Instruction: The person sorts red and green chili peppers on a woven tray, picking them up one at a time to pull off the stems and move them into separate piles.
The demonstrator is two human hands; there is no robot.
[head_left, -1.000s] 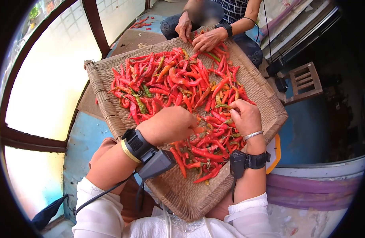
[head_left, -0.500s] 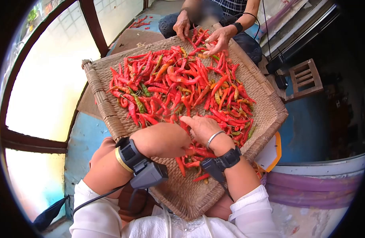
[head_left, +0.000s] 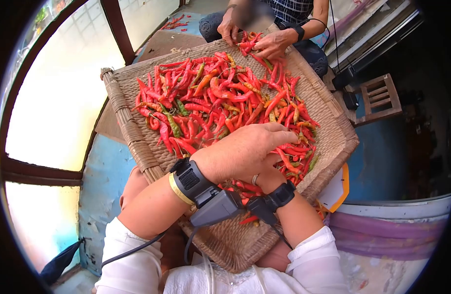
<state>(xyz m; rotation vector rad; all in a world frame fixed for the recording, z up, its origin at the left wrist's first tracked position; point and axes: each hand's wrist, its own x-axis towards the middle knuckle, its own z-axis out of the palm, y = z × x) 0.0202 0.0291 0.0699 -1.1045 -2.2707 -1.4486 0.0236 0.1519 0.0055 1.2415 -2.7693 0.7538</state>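
Observation:
Red chili peppers (head_left: pixel 225 93), with some green and orange ones among them, lie heaped on a woven tray (head_left: pixel 127 83) across my lap. My left hand (head_left: pixel 247 149) reaches across to the right over the heap. Its fingers are stretched out and apart above the peppers, and I see nothing held in them. Just under it, close to the near right part of the heap, is my right hand (head_left: pixel 268 180). My left hand covers most of its fingers, so whatever they may hold is hidden.
Opposite me, a co-worker's hands (head_left: pixel 274 45) handle a bunch of peppers at the tray's far edge. A wooden stool (head_left: pixel 377 98) stands at the right. Framed window panes (head_left: pixel 58 98) are on the left. More peppers (head_left: pixel 175 22) lie on the floor beyond.
My left hand has moved right and away from me, crossing over my right hand, and its fingers have spread. The co-worker's right and left hands have come closer around the pepper bunch.

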